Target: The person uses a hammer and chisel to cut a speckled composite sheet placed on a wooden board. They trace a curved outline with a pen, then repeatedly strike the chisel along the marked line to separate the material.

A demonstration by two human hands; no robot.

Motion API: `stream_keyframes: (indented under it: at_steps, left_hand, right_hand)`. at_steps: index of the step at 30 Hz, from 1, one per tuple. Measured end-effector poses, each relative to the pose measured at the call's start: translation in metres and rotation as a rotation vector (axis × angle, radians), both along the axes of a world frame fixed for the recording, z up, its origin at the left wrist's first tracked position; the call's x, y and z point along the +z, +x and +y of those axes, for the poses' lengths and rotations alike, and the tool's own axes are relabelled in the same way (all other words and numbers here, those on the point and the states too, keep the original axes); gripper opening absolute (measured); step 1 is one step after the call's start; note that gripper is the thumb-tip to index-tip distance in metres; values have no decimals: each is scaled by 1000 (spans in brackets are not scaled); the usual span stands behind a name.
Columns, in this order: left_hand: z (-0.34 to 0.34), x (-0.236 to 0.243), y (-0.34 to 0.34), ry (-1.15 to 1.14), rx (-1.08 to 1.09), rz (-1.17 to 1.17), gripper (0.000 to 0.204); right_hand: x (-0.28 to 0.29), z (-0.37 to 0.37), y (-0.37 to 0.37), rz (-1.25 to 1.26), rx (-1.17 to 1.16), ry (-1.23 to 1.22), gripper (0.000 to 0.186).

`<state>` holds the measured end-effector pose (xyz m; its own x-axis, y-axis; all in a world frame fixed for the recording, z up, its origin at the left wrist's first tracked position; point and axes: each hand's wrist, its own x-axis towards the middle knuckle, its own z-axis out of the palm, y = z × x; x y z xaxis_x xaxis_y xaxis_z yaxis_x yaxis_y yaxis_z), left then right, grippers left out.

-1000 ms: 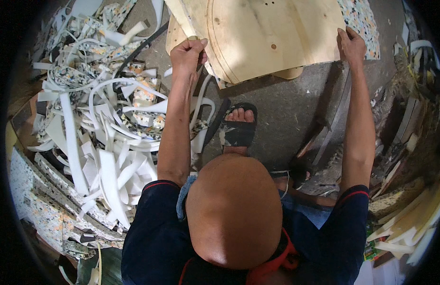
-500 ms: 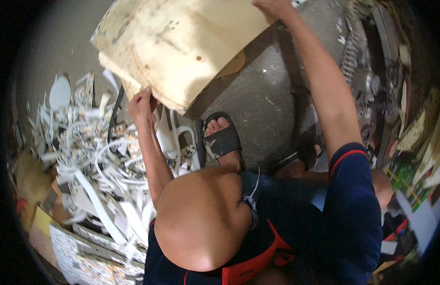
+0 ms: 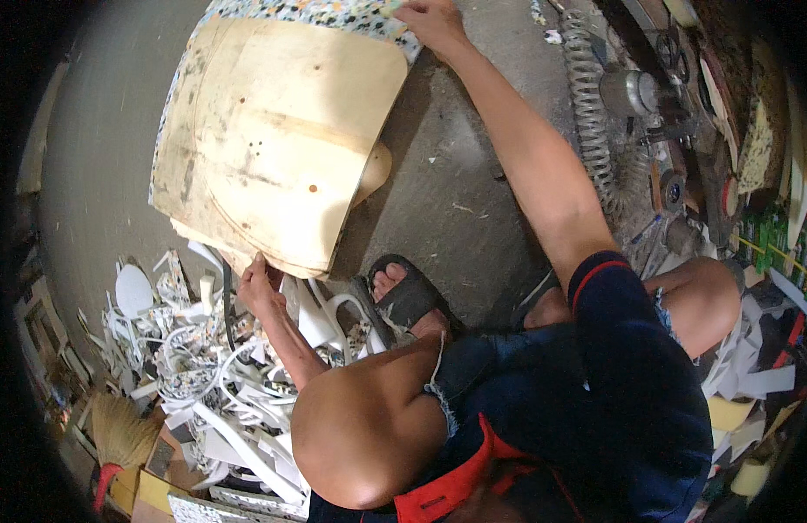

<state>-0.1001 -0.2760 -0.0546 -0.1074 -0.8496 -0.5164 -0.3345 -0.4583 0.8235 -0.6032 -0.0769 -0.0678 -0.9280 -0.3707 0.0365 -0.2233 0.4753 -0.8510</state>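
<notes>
Workshop floor (image 3: pixel 486 261): bare grey, dusty, running beneath everything both hands hold.

Broom (image 3: pixel 125 431): straw head, red handle; down and well left of the left hand's grip.

Heap of foam offcuts (image 3: pixel 233 444): white strips and speckled scraps, tangled; left of and below the left hand, reaching to the wrist.

Left hand (image 3: pixel 262 288): thumb on top, fingers folded beneath; a closed pinch on the near edge of the plywood panel.

Plywood panel (image 3: pixel 281 148): pale, with small holes and dark stains; lies up and away from the left hand, to the left of and below the right. Its longer run appears to go from the left hand's edge toward the right hand's corner, so the left is nearer the wood.

Speckled foam sheet (image 3: pixel 290 10): under the panel, showing beyond its far and left edges.

Sandal (image 3: pixel 410 298): black, on a foot right of the left hand.

Right hand (image 3: pixel 434 26): fingers bent closed over the foam sheet's far right corner, just beyond the wood; its underside grip is hidden.

Coiled hose (image 3: pixel 586 109): grey, ribbed; right of and below the right hand.

Metal cylinder (image 3: pixel 630 93): beside the hose, farther right.
</notes>
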Motion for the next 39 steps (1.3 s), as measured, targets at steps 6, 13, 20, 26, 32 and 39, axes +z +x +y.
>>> stream_keyframes:
  at_steps: [6, 13, 20, 26, 32, 39]
  left_hand:
    - [-6, 0, 0, 9, 37, -42, 17]
    - [-10, 8, -4, 20, -5, -100, 17]
    - [-15, 3, -2, 47, -26, 67, 28]
    - [-13, -2, -2, 49, 8, 12, 21]
    - [-4, 7, -2, 28, -13, -39, 18]
    - [9, 9, -4, 14, -30, -37, 18]
  right_hand:
    - [12, 64, 110, -579, -65, -99, 39]
    - [5, 18, 176, -565, -179, -101, 27]
    - [-4, 11, 162, -312, -91, 14, 18]
    - [-7, 21, 157, -575, -114, -118, 22]
    - [-13, 28, 154, -695, -91, -233, 22]
    - [-24, 36, 144, -764, -64, -278, 21]
